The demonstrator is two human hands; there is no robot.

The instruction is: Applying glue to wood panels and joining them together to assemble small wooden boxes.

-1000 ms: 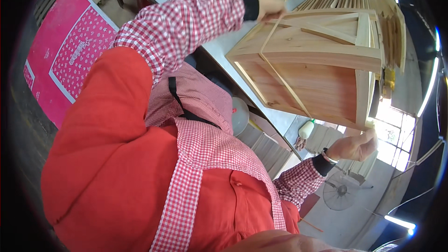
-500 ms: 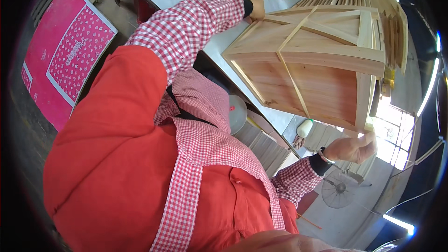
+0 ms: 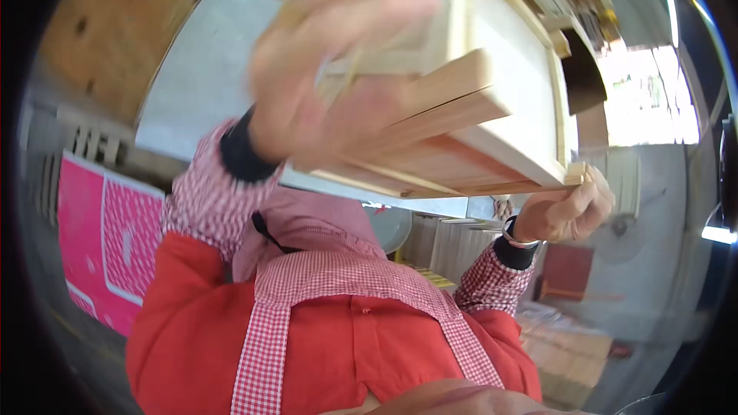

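Observation:
A large pale wooden crate [image 3: 503,61] stands tilted before me, one end turned toward me, with slats along its edges. My left hand [image 3: 330,61], smeared by motion, is raised over the crate's left part. Its thumb and fingers are spread apart and I see nothing held in them. At the crate's lower right corner, my right hand [image 3: 569,207] has its fingers curled round the wooden edge. A narrow strap across the crate is partly hidden behind my left hand.
Beneath the crate lies a pale worktable [image 3: 192,69]. Stacked boards [image 3: 453,242] and a round grey container [image 3: 396,227] are below its near edge. A pink patterned panel [image 3: 92,238] stands at left, a plywood sheet [image 3: 115,15] at the far left. A bright window [image 3: 653,96] is at right.
The crate has turned so its end faces me. My left hand has come off its far left corner and swung nearer, over it. My right hand stays at the lower right corner.

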